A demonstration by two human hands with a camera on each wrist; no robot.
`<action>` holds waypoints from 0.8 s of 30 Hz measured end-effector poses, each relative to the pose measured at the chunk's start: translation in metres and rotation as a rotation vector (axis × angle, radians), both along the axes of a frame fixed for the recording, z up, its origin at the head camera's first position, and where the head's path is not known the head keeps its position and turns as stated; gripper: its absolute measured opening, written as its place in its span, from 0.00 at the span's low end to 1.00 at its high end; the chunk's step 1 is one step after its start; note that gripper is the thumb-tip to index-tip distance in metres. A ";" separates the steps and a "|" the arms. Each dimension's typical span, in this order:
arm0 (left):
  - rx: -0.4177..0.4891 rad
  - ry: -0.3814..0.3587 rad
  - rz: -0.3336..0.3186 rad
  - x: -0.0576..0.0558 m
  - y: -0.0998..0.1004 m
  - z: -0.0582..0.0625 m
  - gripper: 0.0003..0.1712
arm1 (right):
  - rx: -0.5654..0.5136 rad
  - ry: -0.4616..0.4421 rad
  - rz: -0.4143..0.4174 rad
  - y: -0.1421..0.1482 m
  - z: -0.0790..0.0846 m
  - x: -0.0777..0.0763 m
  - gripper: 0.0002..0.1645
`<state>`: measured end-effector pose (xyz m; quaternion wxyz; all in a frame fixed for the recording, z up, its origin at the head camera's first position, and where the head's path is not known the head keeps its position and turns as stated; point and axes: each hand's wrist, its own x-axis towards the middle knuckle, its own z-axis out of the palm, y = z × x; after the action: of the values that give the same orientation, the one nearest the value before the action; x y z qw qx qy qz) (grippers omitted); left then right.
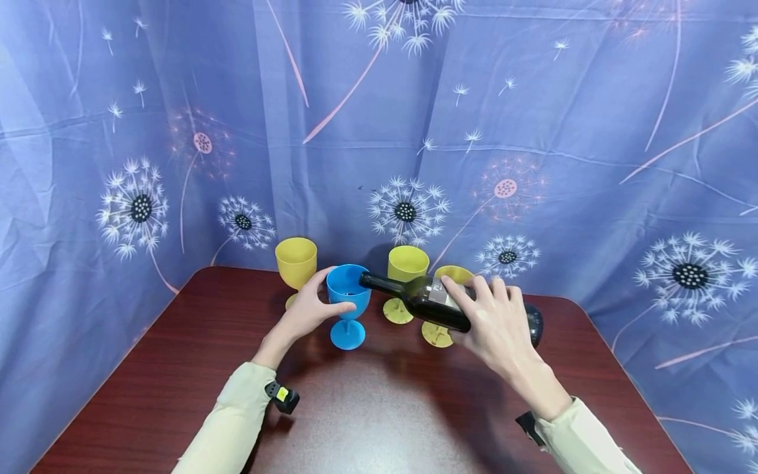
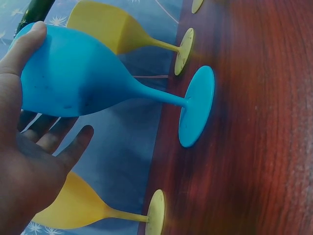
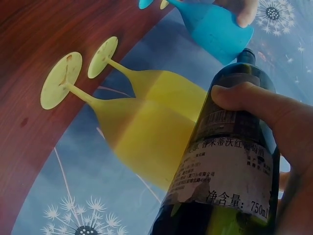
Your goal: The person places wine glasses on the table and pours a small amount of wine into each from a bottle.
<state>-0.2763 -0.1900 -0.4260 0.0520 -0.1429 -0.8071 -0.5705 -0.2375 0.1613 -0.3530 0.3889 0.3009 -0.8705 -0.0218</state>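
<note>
A blue goblet (image 1: pixel 348 297) stands on the table. My left hand (image 1: pixel 309 309) holds its bowl, thumb on the near side and fingers around the far side; the left wrist view shows the goblet's stem and foot (image 2: pixel 196 106) free of the hand. My right hand (image 1: pixel 497 322) grips a dark green wine bottle (image 3: pixel 220 166) with a worn paper label. Tilted almost level, the bottle has its neck (image 1: pixel 381 283) pointing left, its mouth at the goblet's rim. Some dark spots show inside the bowl; whether liquid flows cannot be made out.
One yellow goblet (image 1: pixel 296 263) stands behind my left hand. Two more, a yellow-green goblet (image 1: pixel 408 263) and another yellow goblet (image 3: pixel 146 132), stand behind the bottle, partly hidden by it. A blue dandelion-print cloth (image 1: pixel 355 164) hangs behind the dark red wooden table (image 1: pixel 367 408).
</note>
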 end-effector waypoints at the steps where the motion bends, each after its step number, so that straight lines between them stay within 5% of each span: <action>1: -0.002 0.000 -0.001 0.000 0.000 0.000 0.46 | -0.001 -0.001 -0.001 0.001 0.000 0.000 0.56; 24: -0.024 0.000 0.004 0.003 -0.001 0.002 0.47 | -0.149 -0.065 0.002 0.005 -0.010 -0.002 0.55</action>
<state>-0.2731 -0.1907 -0.4244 0.0515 -0.1420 -0.8142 -0.5606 -0.2390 0.1666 -0.3633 0.3816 0.2726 -0.8816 0.0532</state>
